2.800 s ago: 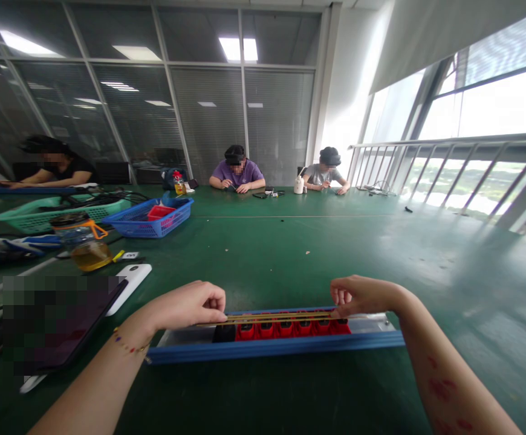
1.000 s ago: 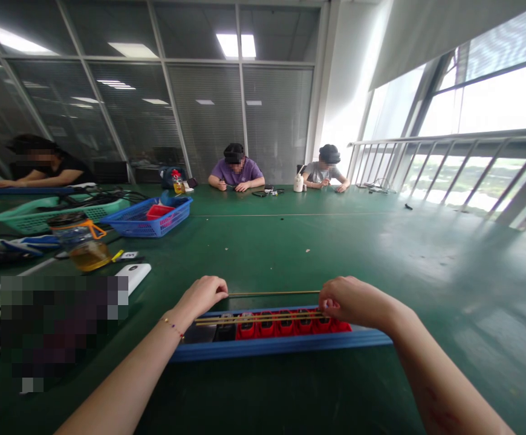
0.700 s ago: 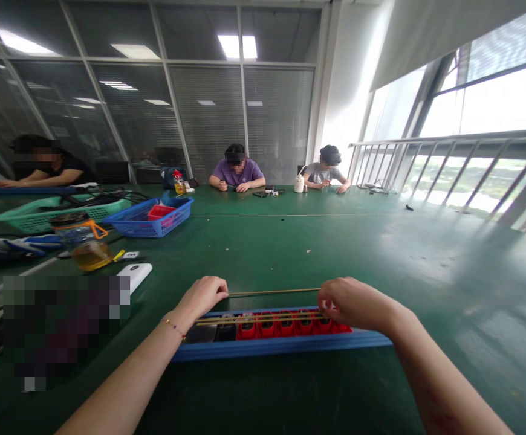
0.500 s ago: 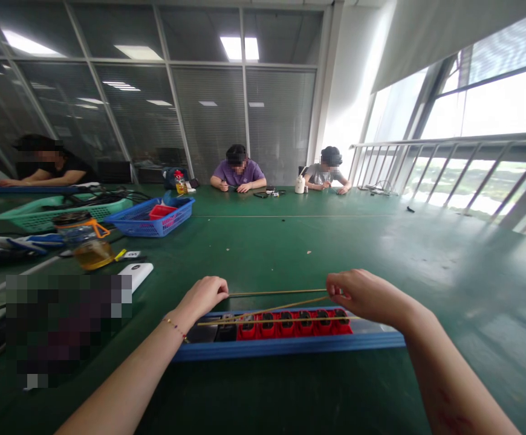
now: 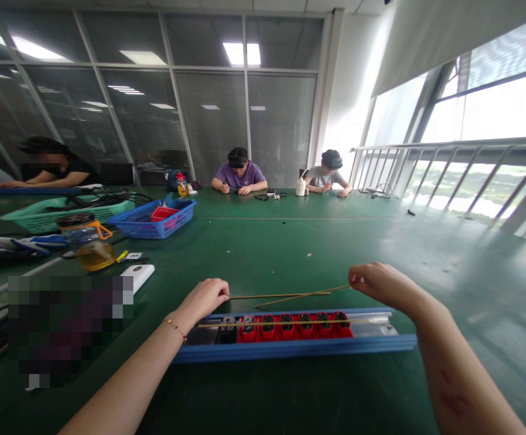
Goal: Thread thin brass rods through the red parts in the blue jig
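Observation:
My left hand (image 5: 211, 293), with a beaded bracelet on the wrist, is closed in a pinch on the left end of a thin wooden stick (image 5: 281, 296). My right hand (image 5: 378, 280) pinches the right end of a second thin wooden stick (image 5: 308, 296), which slants down to the left and crosses the first in view. Below them lies a blue-edged metal channel (image 5: 290, 347) with a row of red holders (image 5: 277, 328) carrying dark round parts. A third thin stick (image 5: 365, 321) stretches lengthwise over the row.
To the left are a white power bank (image 5: 139, 277), a jar of amber liquid (image 5: 91, 251), a blue basket (image 5: 147, 228) and a green basket (image 5: 31, 219) with cables. Across the green table (image 5: 245, 254), people sit working. A railing (image 5: 448, 148) runs along the right.
My right hand has moved right and slightly away, drawing its stick along, so the stick's left end has shifted off the holders. My left hand has stayed almost still.

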Motion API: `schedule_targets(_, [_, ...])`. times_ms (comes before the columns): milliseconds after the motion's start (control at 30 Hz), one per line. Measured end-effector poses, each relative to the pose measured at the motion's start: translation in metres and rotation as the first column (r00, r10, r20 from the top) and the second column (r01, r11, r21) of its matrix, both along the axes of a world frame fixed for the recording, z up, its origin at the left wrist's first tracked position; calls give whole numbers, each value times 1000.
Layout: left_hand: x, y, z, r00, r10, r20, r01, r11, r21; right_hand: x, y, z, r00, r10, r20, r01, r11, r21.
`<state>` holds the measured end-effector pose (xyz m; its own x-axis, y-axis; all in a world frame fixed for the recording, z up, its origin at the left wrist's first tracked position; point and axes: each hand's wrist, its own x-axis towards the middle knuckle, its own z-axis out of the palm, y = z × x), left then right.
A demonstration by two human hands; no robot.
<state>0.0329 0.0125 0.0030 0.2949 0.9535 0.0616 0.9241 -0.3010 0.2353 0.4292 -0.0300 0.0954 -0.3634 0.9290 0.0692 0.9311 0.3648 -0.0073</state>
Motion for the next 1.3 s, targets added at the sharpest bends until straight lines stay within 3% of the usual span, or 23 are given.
schedule_targets(167, [3, -2, 0, 1000, -12, -7, 12, 1000, 8, -27, 18, -26, 1000, -22, 9, 23, 997, -72])
schedule_targets(367, [4, -5, 4, 999, -39, 16, 39, 999, 9, -49, 29, -51, 999, 42, -21, -44, 995, -90])
schedule_targets(767, [2, -2, 1, 999, -47, 27, 47, 999, -23, -60, 32, -59, 965, 164, -202, -204, 959, -195])
schedule_targets(900, [3, -2, 2, 999, -33, 34, 34, 999, -42, -49, 33, -49, 936, 183, -301, -250, 947, -202])
schedule_targets(1067, [2, -2, 2, 998, -46, 43, 48, 998, -29, -31, 12, -12, 916, 182, -358, -251, 955, -158])
schedule_targets(1200, [2, 0, 1, 998, -51, 45, 52, 998, -21, -15, -14, 12, 948, 150, -280, -236, 923, -304])
schedule_targets(1300, [2, 0, 1, 998, -43, 47, 44, 999, -29, -7, -22, 11, 967, 56, -249, -168, 875, -455])
